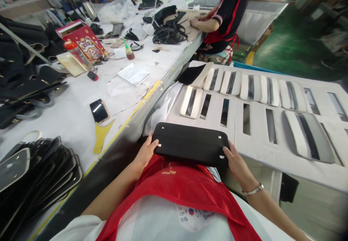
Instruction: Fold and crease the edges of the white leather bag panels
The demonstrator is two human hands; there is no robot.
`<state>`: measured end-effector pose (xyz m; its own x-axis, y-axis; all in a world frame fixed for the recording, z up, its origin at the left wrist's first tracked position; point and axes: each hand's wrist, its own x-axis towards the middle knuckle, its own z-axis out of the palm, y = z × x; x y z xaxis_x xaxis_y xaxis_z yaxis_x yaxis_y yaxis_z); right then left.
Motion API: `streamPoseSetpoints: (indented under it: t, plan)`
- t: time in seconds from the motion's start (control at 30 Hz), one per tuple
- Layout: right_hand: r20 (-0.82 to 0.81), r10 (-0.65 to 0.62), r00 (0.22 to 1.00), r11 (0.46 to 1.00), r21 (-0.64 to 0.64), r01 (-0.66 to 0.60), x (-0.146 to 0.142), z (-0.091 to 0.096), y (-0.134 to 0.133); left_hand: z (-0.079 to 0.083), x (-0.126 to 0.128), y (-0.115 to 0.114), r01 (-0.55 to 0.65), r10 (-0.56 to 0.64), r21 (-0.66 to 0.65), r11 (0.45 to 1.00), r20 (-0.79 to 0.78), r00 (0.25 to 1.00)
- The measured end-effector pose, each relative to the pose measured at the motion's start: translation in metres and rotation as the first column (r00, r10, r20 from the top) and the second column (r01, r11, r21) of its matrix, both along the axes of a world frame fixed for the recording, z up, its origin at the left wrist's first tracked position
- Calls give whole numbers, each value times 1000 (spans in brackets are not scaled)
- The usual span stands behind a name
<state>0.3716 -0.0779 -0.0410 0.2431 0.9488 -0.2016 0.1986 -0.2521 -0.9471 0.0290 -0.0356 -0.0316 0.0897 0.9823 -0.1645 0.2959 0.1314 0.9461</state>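
Observation:
A black, rounded rectangular bag piece with small metal studs near its corners is held level in front of my red apron. It looks like the base of a handbag; what lies beneath it is hidden. My left hand grips its left end, thumb on top. At the right end my right hand clasps it the same way, a silver bangle on the wrist. Just beyond it, a white panel with a dark stripe rests on the slotted white board.
More striped panels lie along the board at right. On the left table are a phone, a yellow template, papers, a glue bottle and stacked black panels. A co-worker works at the far end.

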Motion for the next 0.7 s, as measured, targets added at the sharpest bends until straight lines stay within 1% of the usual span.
streamPoseSetpoints:
  t: [0.07,0.13,0.2,0.23,0.3,0.37,0.4,0.47,0.5,0.57,0.63,0.67,0.7]
  plan:
    - [-32,-10,999,1000,-16,10,-1,3,-13,6,1,-9,-35,44,-72,997,133,990]
    - [-56,9,998,999,-34,-11,1,7,-20,12,1,-13,-37,58,-107,994,205,977]
    - [-93,54,994,998,-38,-58,4,12,-19,15,0,-10,-18,44,-114,993,229,972]
    - [-110,78,991,996,-33,-82,6,14,-16,15,0,-6,-10,33,-111,994,207,978]
    - [-119,101,988,994,-20,-104,7,16,-6,13,-2,6,-26,34,-85,996,83,996]
    - [-84,95,992,995,-2,-96,9,16,5,11,-3,23,-48,45,-37,998,-73,996]
    - [-61,87,994,996,7,-86,10,15,10,10,-3,31,-43,40,-13,999,-139,989]
    - [-55,80,995,997,14,-79,13,10,17,9,-2,49,3,2,18,1000,-266,964]
    - [-83,74,994,997,-3,-74,15,6,20,10,-1,57,33,-24,23,999,-321,947]
    - [-186,30,982,995,-90,-47,18,-4,23,13,3,71,67,-50,27,997,-410,911]
    - [-275,-28,961,983,-183,-24,16,-17,24,17,8,83,73,-51,31,997,-450,892]
    - [-295,-36,955,980,-200,-25,14,-24,25,19,11,87,76,-47,43,996,-469,882]
    - [-305,-27,952,980,-195,-35,10,-30,25,21,17,90,83,-33,75,994,-516,856]
